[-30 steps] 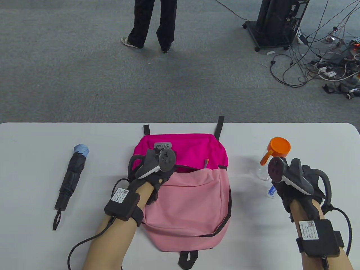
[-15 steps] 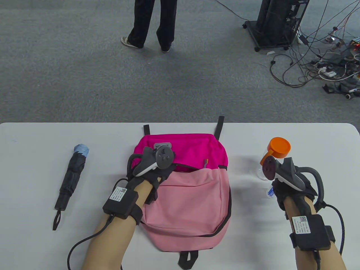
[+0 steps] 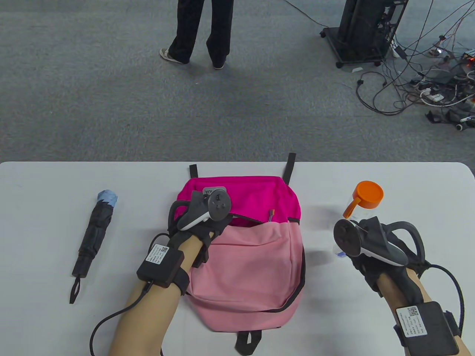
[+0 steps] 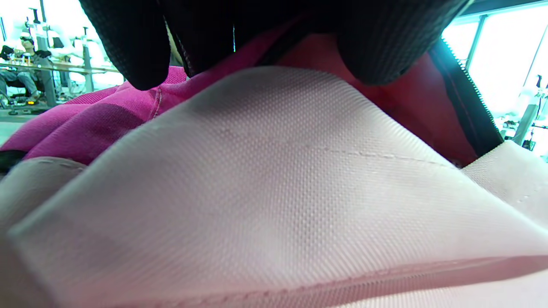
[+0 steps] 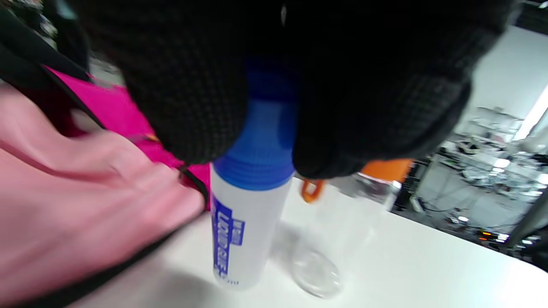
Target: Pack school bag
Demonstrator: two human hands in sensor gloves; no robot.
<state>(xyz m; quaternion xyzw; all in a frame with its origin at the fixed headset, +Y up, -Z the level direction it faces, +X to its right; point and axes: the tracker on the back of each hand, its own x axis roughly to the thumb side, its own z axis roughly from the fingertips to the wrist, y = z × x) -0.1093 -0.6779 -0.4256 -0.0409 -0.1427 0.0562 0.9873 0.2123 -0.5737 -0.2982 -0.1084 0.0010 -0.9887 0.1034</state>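
I see the pink school bag point(image 3: 252, 256) flat on the white worktop point(image 3: 44, 326), its long axis running away from me, and my left hand point(image 3: 200, 226) pinching its open flap. My right hand point(image 5: 299, 77) grips the blue cap of an upright glue bottle point(image 5: 239, 222), seemingly just off the worktop beside the bag.

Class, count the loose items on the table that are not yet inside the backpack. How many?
3. The folded umbrella lies left of the backpack; the orange-lidded bottle stands to its right; the glue bottle is gripped by the right hand. Others may be hidden.

Black-gloved hands point(image 3: 202, 226), apparently knit.
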